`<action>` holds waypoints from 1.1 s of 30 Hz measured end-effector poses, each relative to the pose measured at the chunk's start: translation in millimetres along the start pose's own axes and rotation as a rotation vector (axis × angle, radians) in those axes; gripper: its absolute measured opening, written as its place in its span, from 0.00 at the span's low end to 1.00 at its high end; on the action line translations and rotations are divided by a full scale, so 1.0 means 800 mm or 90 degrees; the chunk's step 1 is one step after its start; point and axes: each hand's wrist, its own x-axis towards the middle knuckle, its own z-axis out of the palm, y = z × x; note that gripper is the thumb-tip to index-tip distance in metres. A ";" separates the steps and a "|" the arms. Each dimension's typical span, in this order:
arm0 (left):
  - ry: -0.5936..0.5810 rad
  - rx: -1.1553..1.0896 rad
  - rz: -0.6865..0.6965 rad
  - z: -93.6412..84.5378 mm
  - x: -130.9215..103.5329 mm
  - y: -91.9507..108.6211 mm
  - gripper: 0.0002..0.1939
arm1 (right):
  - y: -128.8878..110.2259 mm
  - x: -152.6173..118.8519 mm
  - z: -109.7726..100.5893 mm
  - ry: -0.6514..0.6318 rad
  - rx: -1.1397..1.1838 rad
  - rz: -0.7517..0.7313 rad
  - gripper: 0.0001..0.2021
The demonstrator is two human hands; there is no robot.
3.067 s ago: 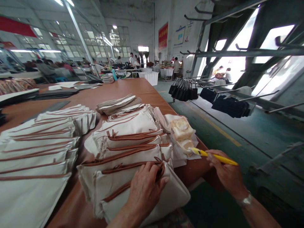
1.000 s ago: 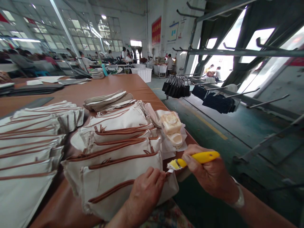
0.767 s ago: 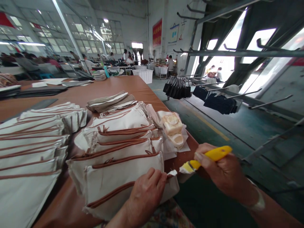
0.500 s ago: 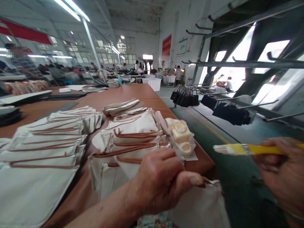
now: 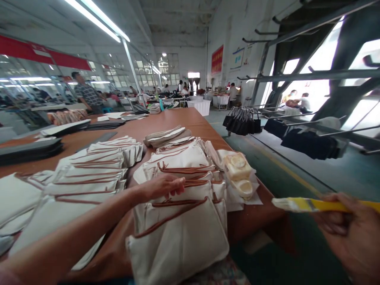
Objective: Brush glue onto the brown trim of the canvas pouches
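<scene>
Over a row of overlapping cream fabric bags with brown edging (image 5: 185,152), my left hand (image 5: 162,186) reaches out with its fingers apart and slightly curled. Nothing shows in its grasp; whether the fingertips touch the bags is hard to tell. Closest to me, one cream bag (image 5: 181,241) leans at the front of that row, hanging past the table edge. My right hand (image 5: 346,227) grips a flat paintbrush (image 5: 311,205) by its yellow handle, with its pale bristles pointing left. Beside the bags, a cream-crusted container (image 5: 237,168) rests on a clear sheet at the table's right edge.
A second row of cream bags (image 5: 92,170) lies to the left on the brown-covered table (image 5: 178,114). Dark stacked panels (image 5: 29,150) are farther left. Black bags (image 5: 242,120) hang from a metal rack (image 5: 311,75) on the right. Other people work in the background.
My left hand has let go of the front bag and moved left and away over the row. That bag now leans against the others. The paintbrush stays in my right hand. The view has turned left.
</scene>
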 end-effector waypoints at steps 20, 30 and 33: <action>0.344 0.332 -0.070 0.206 0.046 -0.014 0.05 | 0.127 -0.067 0.077 -0.094 0.014 0.109 0.16; 0.200 -0.069 -0.017 0.204 0.050 -0.027 0.07 | 0.125 -0.068 0.092 -0.178 -0.152 -0.030 0.18; 0.145 -0.198 0.022 0.204 0.050 -0.027 0.11 | 0.123 -0.065 0.106 -0.232 -0.254 -0.136 0.17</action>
